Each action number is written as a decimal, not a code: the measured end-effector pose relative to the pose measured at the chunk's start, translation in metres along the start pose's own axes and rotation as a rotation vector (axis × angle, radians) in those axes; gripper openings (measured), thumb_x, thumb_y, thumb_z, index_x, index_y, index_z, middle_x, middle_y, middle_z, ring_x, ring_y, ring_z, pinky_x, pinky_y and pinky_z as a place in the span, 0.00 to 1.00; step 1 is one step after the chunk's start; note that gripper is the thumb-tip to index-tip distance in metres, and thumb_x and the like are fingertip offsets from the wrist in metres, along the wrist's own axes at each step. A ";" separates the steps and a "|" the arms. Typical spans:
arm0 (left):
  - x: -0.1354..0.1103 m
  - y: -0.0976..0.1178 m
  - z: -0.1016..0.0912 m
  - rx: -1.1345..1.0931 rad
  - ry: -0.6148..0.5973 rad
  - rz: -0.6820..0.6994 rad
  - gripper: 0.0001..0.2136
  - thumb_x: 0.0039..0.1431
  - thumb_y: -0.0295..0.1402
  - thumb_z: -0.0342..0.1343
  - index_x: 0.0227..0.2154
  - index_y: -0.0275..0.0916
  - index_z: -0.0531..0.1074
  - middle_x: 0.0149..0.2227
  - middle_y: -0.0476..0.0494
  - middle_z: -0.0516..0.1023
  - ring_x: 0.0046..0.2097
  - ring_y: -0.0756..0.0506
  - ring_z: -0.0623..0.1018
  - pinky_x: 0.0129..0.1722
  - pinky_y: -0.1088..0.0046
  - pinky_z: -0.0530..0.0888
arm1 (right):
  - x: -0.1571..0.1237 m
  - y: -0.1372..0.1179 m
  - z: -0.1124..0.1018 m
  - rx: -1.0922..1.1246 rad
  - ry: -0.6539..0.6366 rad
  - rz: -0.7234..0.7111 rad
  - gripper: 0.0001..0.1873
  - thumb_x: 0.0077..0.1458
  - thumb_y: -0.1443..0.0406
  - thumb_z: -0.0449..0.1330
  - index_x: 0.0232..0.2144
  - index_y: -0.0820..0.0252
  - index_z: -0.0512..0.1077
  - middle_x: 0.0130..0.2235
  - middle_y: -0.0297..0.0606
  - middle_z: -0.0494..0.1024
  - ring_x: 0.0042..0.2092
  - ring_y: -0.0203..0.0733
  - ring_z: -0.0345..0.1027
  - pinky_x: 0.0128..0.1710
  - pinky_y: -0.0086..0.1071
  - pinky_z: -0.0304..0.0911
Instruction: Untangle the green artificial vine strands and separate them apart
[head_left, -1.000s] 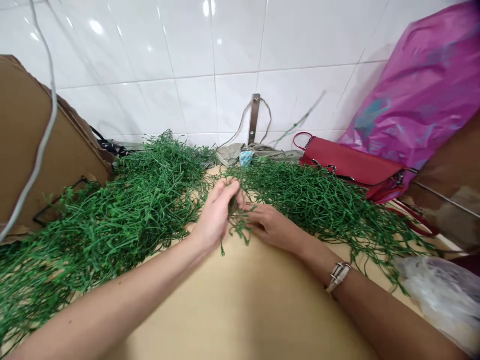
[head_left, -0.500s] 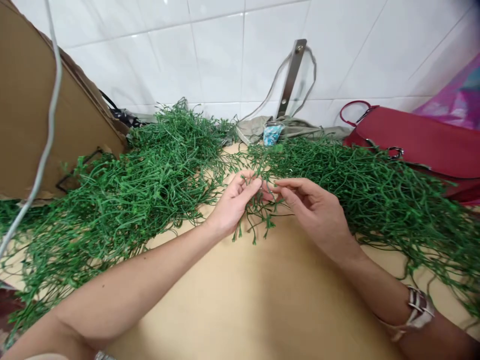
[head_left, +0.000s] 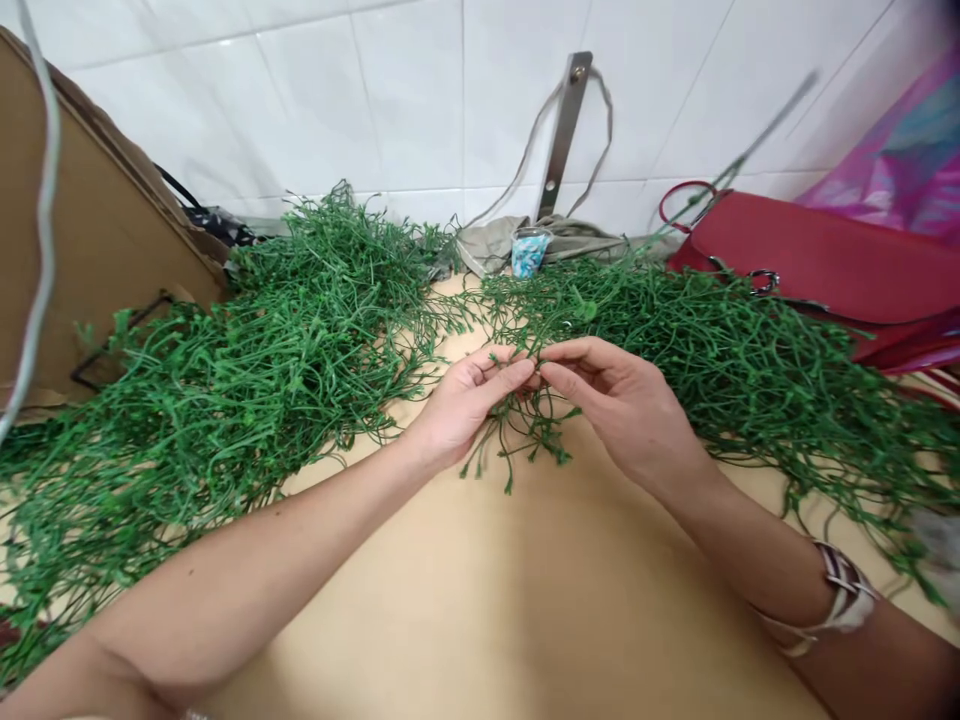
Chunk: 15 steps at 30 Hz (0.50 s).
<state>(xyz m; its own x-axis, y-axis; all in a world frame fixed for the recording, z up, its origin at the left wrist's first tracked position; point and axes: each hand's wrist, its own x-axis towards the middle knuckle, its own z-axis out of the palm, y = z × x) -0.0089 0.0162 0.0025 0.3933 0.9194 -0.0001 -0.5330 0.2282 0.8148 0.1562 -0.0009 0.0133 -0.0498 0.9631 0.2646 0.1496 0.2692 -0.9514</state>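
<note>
My left hand (head_left: 476, 395) is closed around a small bunch of thin, forked green plastic sprigs (head_left: 536, 430), pinching it between thumb and fingers. Tips of the bunch hang below the fingers, over the table. My right hand (head_left: 619, 400) meets the left at the fingertips, its thumb and index finger pinched on a sprig at the bunch. Its grip point is partly hidden. Beyond the hands a thin stem (head_left: 731, 172), green low down and grey at its blurred top, slants up to the right; its lower end is lost among the greenery.
Large heaps of green sprigs lie left (head_left: 247, 370) and right (head_left: 720, 350) on the pale table (head_left: 450, 600). A cardboard box (head_left: 90, 230) stands at left, a red handbag (head_left: 825, 255) at right. A blue-white cup (head_left: 529, 252) sits near the tiled wall (head_left: 412, 100).
My right fingers have come in to the left and now touch the left fingertips. The slanting stem has appeared against the wall at upper right. The view has shifted slightly.
</note>
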 end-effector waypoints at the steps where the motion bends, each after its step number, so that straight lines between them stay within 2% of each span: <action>1: 0.000 0.000 0.000 0.001 0.002 -0.005 0.12 0.47 0.34 0.73 0.30 0.35 0.76 0.30 0.50 0.80 0.34 0.52 0.77 0.40 0.75 0.71 | 0.000 0.000 -0.001 -0.014 0.014 -0.004 0.11 0.54 0.57 0.68 0.37 0.55 0.78 0.36 0.35 0.81 0.39 0.41 0.75 0.42 0.35 0.71; 6: 0.000 0.001 0.000 0.049 0.015 -0.005 0.12 0.49 0.37 0.71 0.30 0.35 0.75 0.30 0.50 0.79 0.35 0.51 0.76 0.40 0.75 0.70 | 0.001 0.001 -0.005 -0.027 0.044 -0.010 0.07 0.56 0.59 0.66 0.36 0.54 0.78 0.35 0.34 0.80 0.38 0.38 0.72 0.40 0.32 0.67; 11: -0.002 0.003 0.000 0.118 0.030 0.023 0.11 0.53 0.36 0.67 0.29 0.35 0.73 0.29 0.51 0.75 0.33 0.52 0.73 0.38 0.75 0.69 | 0.002 0.000 -0.007 0.194 -0.066 0.066 0.07 0.55 0.59 0.67 0.35 0.55 0.77 0.29 0.30 0.76 0.32 0.34 0.69 0.35 0.30 0.64; 15: -0.004 0.005 0.003 0.187 0.044 -0.009 0.10 0.56 0.36 0.63 0.29 0.36 0.70 0.27 0.51 0.71 0.31 0.52 0.70 0.35 0.75 0.67 | 0.001 -0.002 -0.006 0.276 -0.137 0.089 0.10 0.54 0.57 0.69 0.36 0.54 0.77 0.27 0.29 0.75 0.32 0.35 0.69 0.34 0.30 0.62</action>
<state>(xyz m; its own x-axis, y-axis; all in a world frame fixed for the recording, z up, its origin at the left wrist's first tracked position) -0.0111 0.0125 0.0086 0.3620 0.9317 -0.0296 -0.3799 0.1765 0.9080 0.1621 -0.0005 0.0168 -0.1839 0.9677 0.1722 -0.1133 0.1531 -0.9817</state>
